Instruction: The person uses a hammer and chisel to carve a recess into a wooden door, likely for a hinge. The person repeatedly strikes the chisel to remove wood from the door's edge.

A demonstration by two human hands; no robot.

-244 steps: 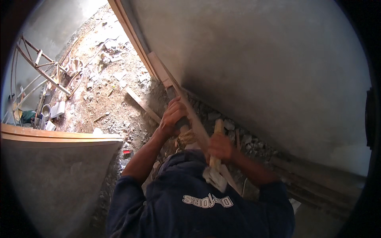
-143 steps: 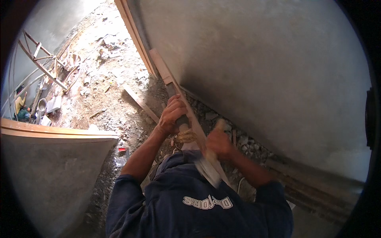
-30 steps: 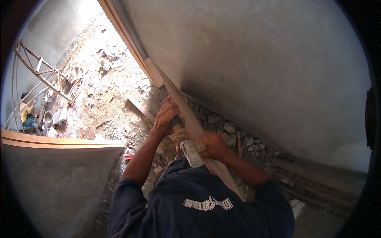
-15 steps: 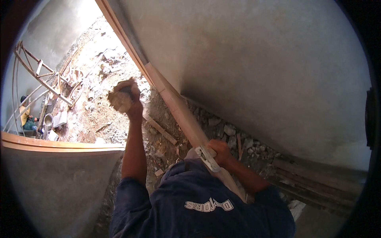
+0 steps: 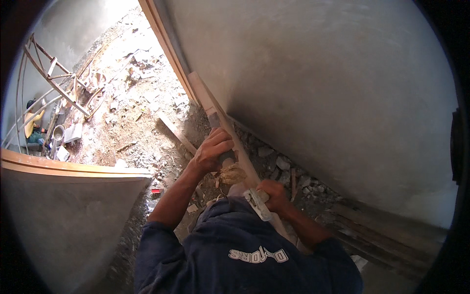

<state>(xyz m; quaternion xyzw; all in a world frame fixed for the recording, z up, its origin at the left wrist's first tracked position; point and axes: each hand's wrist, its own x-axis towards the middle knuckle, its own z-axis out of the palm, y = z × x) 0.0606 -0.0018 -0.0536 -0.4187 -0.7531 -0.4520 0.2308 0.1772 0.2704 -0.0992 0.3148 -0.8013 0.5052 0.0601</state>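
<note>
My left hand [image 5: 214,151] is closed around a tan, rough-looking lump [image 5: 233,174] with a darker part; its kind is unclear. The hand is at the left edge of a long wooden board [image 5: 245,161], where a small grey patch [image 5: 214,120] shows beyond the fingers. Lower down, my right hand [image 5: 274,195] grips the rounded handle of a flat, pale, grey-smeared plastering trowel [image 5: 257,205]. The trowel lies over the board near my body, and the board slants from there up to the wall's edge.
A smooth grey wall [image 5: 333,98] stands right; a lower wall [image 5: 73,220] stands left. Rubble [image 5: 281,164] and a loose wood strip [image 5: 176,132] lie on the ground. Far left, a person [image 5: 35,125] in yellow sits near a bucket [image 5: 58,132] and a wooden frame [image 5: 58,88].
My left hand, holding the tan lump, has come right and down from over the bright ground to the board. My right hand and the trowel have barely moved.
</note>
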